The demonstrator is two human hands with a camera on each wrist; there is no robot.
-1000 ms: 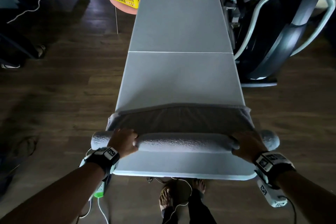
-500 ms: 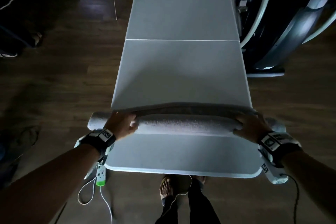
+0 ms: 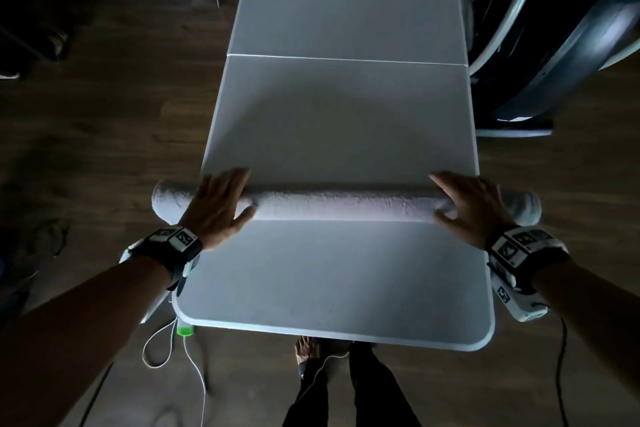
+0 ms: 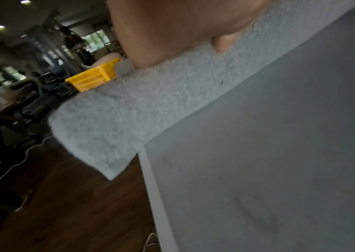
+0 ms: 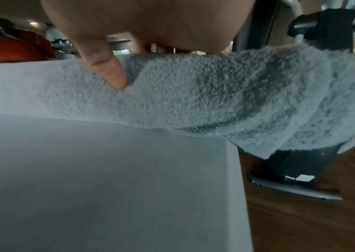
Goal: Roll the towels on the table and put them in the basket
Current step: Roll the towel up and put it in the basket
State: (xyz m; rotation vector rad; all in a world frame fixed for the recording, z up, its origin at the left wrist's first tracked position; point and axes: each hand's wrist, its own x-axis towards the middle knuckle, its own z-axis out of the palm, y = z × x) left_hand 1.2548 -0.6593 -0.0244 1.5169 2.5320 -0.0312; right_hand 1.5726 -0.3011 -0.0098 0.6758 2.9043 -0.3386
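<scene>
Pressing one rolled towel [image 3: 346,207], two hands [image 3: 220,206].

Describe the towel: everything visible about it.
The towel is pale grey terry cloth with a nubby pile, rolled into a long, even cylinder with no flat part visible beyond it. It lies crosswise on the white table, and both ends overhang the table's side edges. The left hand and the right hand rest on top near its ends, fingers straight and each thumb on the near side. The right wrist view shows the layers at its right end.
</scene>
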